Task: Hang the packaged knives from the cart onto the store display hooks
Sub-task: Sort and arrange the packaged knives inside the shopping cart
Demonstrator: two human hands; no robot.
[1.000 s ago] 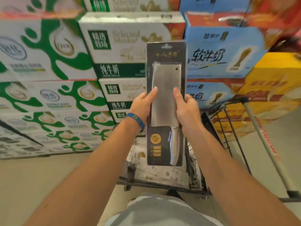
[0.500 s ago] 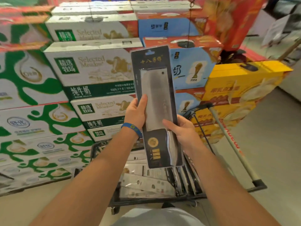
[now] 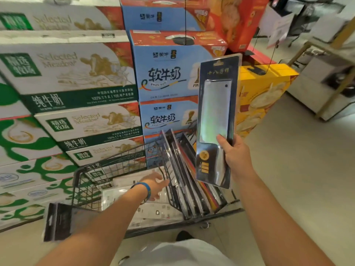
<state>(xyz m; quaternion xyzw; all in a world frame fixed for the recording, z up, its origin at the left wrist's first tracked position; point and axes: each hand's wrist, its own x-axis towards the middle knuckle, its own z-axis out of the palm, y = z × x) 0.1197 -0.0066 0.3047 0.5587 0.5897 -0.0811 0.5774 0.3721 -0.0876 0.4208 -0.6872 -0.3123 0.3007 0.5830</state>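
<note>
I see my right hand (image 3: 237, 156) holding one knife pack (image 3: 216, 112) upright, with a slight tilt, above the right end of the cart (image 3: 76, 176). The fingers are grasping its lower right edge, thumb on the front just below the blade, the rest wrapped behind. The hang slot is at the top, and the cleaver's handle points down. My left hand (image 3: 155, 184), with a blue wristband (image 3: 147, 190), reaches down into the cart over the flat packs (image 3: 153, 214) lying on the bottom. It is blurred, but its fingers look released and I think they hold nothing. More packs (image 3: 184, 169) stand on edge against the cart's right side, just below the held one. Another dark pack (image 3: 57, 221) sits at the cart's near left corner; whether it rests on the rim or the floor I cannot tell. Stacked milk cartons (image 3: 76, 73) rise behind the cart.
</note>
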